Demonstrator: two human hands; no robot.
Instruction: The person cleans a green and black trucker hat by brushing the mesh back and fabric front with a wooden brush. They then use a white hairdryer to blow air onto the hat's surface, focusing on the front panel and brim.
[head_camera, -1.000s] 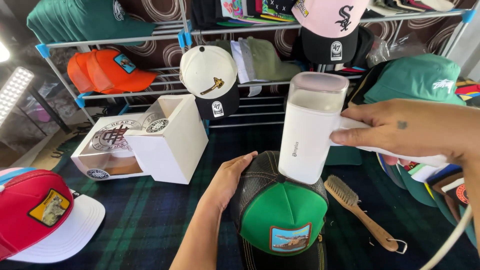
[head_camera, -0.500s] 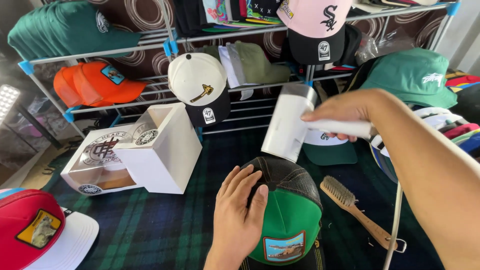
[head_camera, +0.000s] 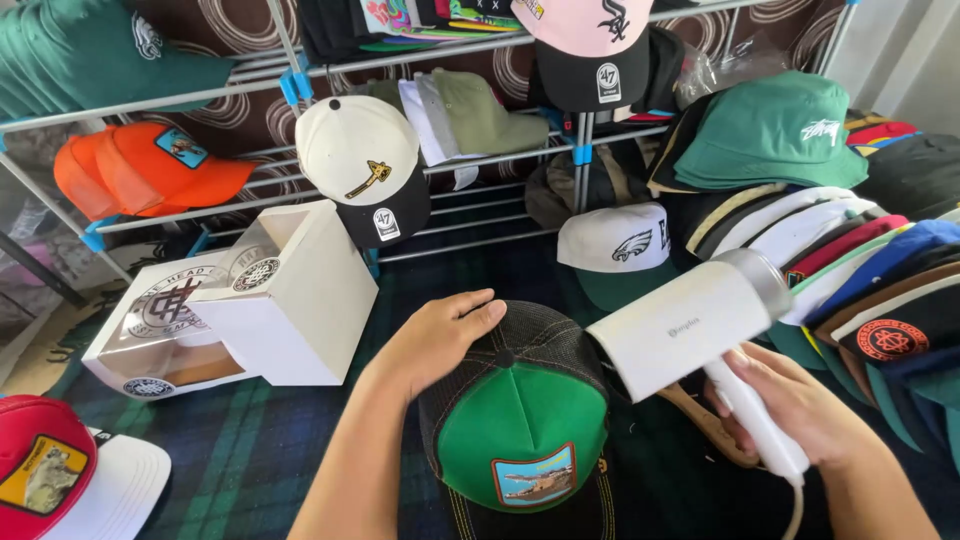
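- White box (head_camera: 290, 300): lies on the plaid surface (head_camera: 250, 450), left of the cap, untouched.
- Left hand (head_camera: 440, 335): fingers loosely together, palm flat on the mesh back of the cap.
- Green trucker cap (head_camera: 520, 420): centre, on the surface. Looks light; foam front firm, mesh soft. Best steadied at the crown.
- Right hand (head_camera: 790, 405): wrapped round the white steamer (head_camera: 700, 325) handle, head tilted toward the cap. Smooth plastic, probably top-heavy; hold the handle.
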